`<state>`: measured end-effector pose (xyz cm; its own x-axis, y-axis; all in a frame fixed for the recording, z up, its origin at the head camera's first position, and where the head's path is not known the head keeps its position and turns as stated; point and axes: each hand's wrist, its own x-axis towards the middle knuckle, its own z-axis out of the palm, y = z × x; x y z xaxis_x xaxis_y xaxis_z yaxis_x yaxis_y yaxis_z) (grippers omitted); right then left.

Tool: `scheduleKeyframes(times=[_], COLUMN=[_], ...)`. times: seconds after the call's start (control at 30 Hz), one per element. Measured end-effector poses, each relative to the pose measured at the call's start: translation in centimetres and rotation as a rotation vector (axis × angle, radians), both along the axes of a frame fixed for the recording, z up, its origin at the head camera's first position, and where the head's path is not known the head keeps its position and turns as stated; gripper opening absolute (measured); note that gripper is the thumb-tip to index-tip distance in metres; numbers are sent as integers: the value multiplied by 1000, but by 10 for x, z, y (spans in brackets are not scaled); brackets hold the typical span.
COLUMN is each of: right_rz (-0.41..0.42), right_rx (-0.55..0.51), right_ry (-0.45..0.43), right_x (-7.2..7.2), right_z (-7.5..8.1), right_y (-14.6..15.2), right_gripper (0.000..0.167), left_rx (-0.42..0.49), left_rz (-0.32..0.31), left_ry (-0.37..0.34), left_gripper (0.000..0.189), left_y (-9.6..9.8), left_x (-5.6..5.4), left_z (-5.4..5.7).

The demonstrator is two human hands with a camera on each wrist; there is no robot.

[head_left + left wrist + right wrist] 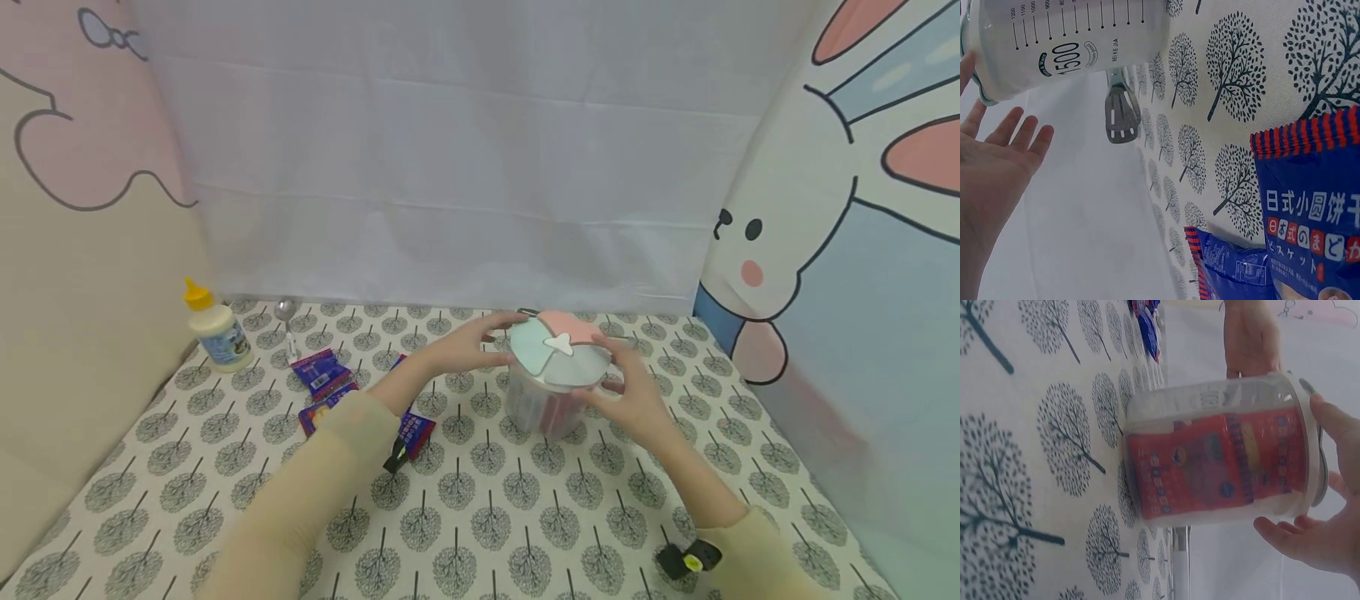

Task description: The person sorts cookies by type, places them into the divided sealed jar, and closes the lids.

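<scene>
Jar [543,408] stands toward the table's [495,533] far edge. Left hand [465,346] and right hand [628,396], fingers spread, touch its lid [561,348] at the rim.

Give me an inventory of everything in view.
Cylindrical plastic canister: one, clear, right of centre
Round lid: one, pink, mint, grey, on canister
Snack packets: at least one, red, inside canister
Shiny snack packets: at least three, blue, left
Squeeze bottle: one, whitish, yellow cap, far left
Metal spoon: one, silver, beside bottle
Slotted spatula: one, grey, behind canister
Tree-print tablecloth: one, white, underneath
Backdrop cloth: one, white, behind
Cartoon-print cloths: two, pastel, both sides
Sleeves: two, cream, near bottom
Small pieces: two, black, beside sleeves
Left hand: one, lid's left
Right hand: one, lid's right
</scene>
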<state>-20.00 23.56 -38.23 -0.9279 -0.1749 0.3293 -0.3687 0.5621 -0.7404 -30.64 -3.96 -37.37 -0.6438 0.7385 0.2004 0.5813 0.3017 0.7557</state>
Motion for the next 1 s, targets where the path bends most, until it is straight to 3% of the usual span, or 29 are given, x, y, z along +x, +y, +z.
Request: scheduleKeyframes(times=[0.13, 0.27, 0.43, 0.67, 0.9, 1.0], right_rz=[-44, -25, 93, 261, 453, 492], right_rx=[-10, -36, -44, -118, -220, -241], right_ry=[41, 11, -79, -117, -106, -109], right_x=[1, -4, -19, -44, -56, -58], right_z=[-1, -2, 0, 3, 2, -1], right_y=[-11, -6, 12, 33, 42, 44], right_gripper=[79, 78, 81, 77, 71, 70], left_rx=[55, 60, 16, 5, -12, -2], left_rz=[-25, 38, 182, 336, 384, 385], left_ry=[-55, -59, 14, 115, 200, 211], left_gripper=[67, 68, 72, 68, 59, 55], left_y=[2, 4, 8, 13, 13, 15], left_x=[0, 8, 22, 43, 68, 74], left_z=[-1, 0, 3, 3, 3, 6])
